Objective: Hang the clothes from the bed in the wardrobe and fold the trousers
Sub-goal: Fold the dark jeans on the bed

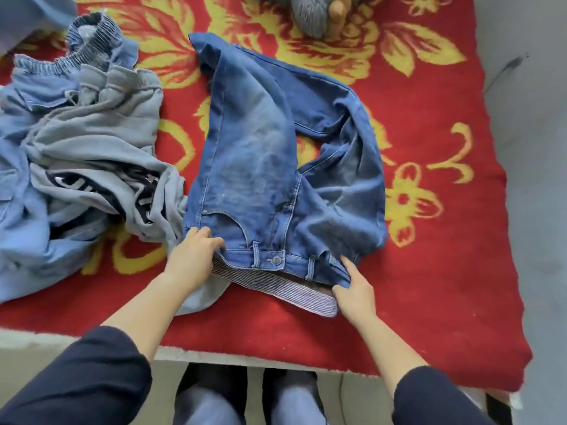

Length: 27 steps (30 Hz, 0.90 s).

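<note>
Now left hand (193, 254) and right hand (354, 291) on jeans (254, 167) (red blanket (454, 228))

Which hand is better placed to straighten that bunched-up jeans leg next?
Probably the right hand: the jeans bunch on its side, just beyond it. The left hand holds the opposite waistband corner, beside the grey garment.

The jeans (260, 167) lie in the middle of the bed (445, 271), a clothes pile (92, 154) just left of them.
</note>
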Each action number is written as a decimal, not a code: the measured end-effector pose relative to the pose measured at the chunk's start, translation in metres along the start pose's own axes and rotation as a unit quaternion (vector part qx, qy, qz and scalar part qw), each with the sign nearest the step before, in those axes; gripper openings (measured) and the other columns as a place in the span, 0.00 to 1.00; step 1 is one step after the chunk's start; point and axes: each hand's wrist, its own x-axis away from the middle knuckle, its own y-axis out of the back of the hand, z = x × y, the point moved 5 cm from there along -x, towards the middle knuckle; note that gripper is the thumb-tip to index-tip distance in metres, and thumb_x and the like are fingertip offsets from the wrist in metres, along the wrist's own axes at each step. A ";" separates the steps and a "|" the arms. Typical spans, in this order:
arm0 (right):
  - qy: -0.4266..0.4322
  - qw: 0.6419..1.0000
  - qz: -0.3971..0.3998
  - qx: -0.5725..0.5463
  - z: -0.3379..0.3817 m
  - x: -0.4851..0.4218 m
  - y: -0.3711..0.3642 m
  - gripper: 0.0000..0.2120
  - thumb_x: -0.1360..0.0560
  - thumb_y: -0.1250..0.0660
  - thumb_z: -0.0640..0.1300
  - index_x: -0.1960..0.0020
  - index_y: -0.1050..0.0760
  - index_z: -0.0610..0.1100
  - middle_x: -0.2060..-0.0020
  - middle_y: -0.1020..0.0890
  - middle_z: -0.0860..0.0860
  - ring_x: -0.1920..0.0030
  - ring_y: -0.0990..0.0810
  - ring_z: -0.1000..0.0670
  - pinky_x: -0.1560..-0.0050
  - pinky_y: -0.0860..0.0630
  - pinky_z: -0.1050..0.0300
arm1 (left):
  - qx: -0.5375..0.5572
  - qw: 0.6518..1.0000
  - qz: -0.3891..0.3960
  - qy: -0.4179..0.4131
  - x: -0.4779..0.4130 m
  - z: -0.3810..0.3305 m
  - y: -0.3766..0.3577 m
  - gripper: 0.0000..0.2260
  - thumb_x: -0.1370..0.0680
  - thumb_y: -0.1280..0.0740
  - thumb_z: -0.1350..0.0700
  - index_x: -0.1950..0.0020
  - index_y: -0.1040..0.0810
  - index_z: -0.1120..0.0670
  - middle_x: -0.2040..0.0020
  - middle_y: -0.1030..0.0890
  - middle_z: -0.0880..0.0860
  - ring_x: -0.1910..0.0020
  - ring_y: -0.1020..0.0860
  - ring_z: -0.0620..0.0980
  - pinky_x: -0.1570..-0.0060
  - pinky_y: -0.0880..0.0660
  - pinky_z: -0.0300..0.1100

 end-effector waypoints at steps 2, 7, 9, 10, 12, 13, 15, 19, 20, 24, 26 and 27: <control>0.041 0.998 -0.002 0.057 0.009 -0.002 0.027 0.30 0.31 0.38 0.35 0.31 0.27 0.54 0.42 0.20 0.43 0.40 0.23 0.41 0.44 0.29 0.55 | 0.032 0.999 -0.013 0.029 0.025 -0.004 -0.002 0.18 0.28 0.38 0.68 0.46 0.20 0.50 0.51 0.26 0.52 0.46 0.30 0.54 0.53 0.28 0.49; 0.082 0.945 0.162 0.273 -0.009 0.034 0.076 0.27 0.37 0.35 0.39 0.40 0.21 0.56 0.47 0.17 0.49 0.46 0.20 0.45 0.53 0.26 0.57 | 0.094 0.993 0.010 0.072 0.107 -0.019 -0.032 0.17 0.32 0.39 0.70 0.55 0.24 0.49 0.58 0.28 0.48 0.49 0.29 0.53 0.58 0.31 0.45; 0.064 0.912 0.214 0.345 -0.034 0.055 0.078 0.27 0.37 0.33 0.43 0.38 0.22 0.53 0.43 0.19 0.51 0.43 0.21 0.47 0.49 0.25 0.57 | 0.089 0.990 0.100 0.053 0.136 -0.025 -0.058 0.18 0.31 0.40 0.69 0.56 0.29 0.45 0.57 0.28 0.47 0.48 0.28 0.51 0.53 0.30 0.43; 0.054 0.901 0.228 0.366 -0.046 0.064 0.076 0.26 0.37 0.33 0.44 0.39 0.22 0.52 0.43 0.19 0.51 0.42 0.21 0.47 0.49 0.25 0.57 | 0.074 0.985 0.153 0.040 0.149 -0.029 -0.072 0.17 0.29 0.40 0.68 0.55 0.29 0.44 0.55 0.29 0.46 0.46 0.28 0.50 0.52 0.31 0.41; 0.031 0.873 0.261 0.412 -0.066 0.078 0.066 0.25 0.37 0.32 0.48 0.40 0.25 0.52 0.45 0.23 0.49 0.42 0.22 0.45 0.51 0.26 0.56 | 0.044 0.970 0.238 0.028 0.171 -0.035 -0.099 0.15 0.25 0.39 0.64 0.48 0.25 0.44 0.52 0.30 0.47 0.43 0.29 0.50 0.49 0.30 0.40; 0.020 0.850 0.283 0.443 -0.074 0.082 0.059 0.28 0.37 0.31 0.50 0.37 0.27 0.53 0.42 0.25 0.48 0.41 0.23 0.45 0.49 0.26 0.55 | 0.024 0.961 0.274 0.026 0.179 -0.037 -0.110 0.14 0.24 0.39 0.61 0.43 0.24 0.45 0.49 0.29 0.49 0.40 0.30 0.51 0.46 0.29 0.41; -0.001 0.809 0.312 0.498 -0.082 0.086 0.050 0.37 0.38 0.27 0.56 0.31 0.35 0.56 0.37 0.31 0.47 0.38 0.26 0.44 0.44 0.26 0.53 | -0.018 0.941 0.337 0.025 0.186 -0.037 -0.127 0.17 0.23 0.38 0.57 0.35 0.28 0.44 0.40 0.29 0.51 0.36 0.33 0.53 0.39 0.29 0.48; 0.022 0.830 0.255 0.496 -0.062 0.065 0.044 0.22 0.28 0.35 0.50 0.35 0.30 0.48 0.37 0.30 0.45 0.38 0.26 0.42 0.40 0.27 0.50 | 0.036 0.947 0.312 0.069 0.163 -0.038 -0.122 0.19 0.25 0.37 0.55 0.33 0.26 0.48 0.36 0.25 0.53 0.35 0.28 0.54 0.38 0.31 0.43; 0.033 0.848 0.231 0.475 -0.050 0.057 0.043 0.19 0.26 0.38 0.47 0.36 0.30 0.46 0.37 0.29 0.45 0.38 0.26 0.42 0.40 0.27 0.50 | 0.075 0.955 0.272 0.092 0.150 -0.038 -0.113 0.18 0.25 0.37 0.56 0.36 0.25 0.49 0.37 0.23 0.53 0.37 0.26 0.53 0.41 0.29 0.41; 0.066 0.899 0.164 0.400 0.013 0.019 0.046 0.18 0.24 0.40 0.46 0.35 0.29 0.44 0.36 0.28 0.43 0.37 0.26 0.42 0.40 0.28 0.51 | 0.173 0.970 0.119 0.119 0.091 -0.043 -0.062 0.15 0.24 0.38 0.57 0.37 0.24 0.50 0.41 0.23 0.52 0.40 0.26 0.53 0.46 0.28 0.45; 0.084 0.907 0.140 0.389 0.048 -0.002 0.046 0.18 0.24 0.40 0.46 0.35 0.29 0.43 0.37 0.28 0.43 0.38 0.26 0.42 0.42 0.27 0.50 | 0.178 0.977 0.055 0.103 0.057 -0.047 -0.033 0.16 0.23 0.39 0.58 0.36 0.26 0.50 0.41 0.26 0.52 0.39 0.29 0.53 0.47 0.28 0.47; 0.091 0.910 0.128 0.384 0.066 -0.012 0.045 0.17 0.24 0.41 0.45 0.36 0.29 0.43 0.38 0.28 0.43 0.39 0.26 0.42 0.43 0.27 0.50 | 0.184 0.978 0.029 0.096 0.040 -0.048 -0.020 0.16 0.23 0.39 0.58 0.35 0.27 0.50 0.40 0.28 0.51 0.37 0.32 0.52 0.48 0.29 0.47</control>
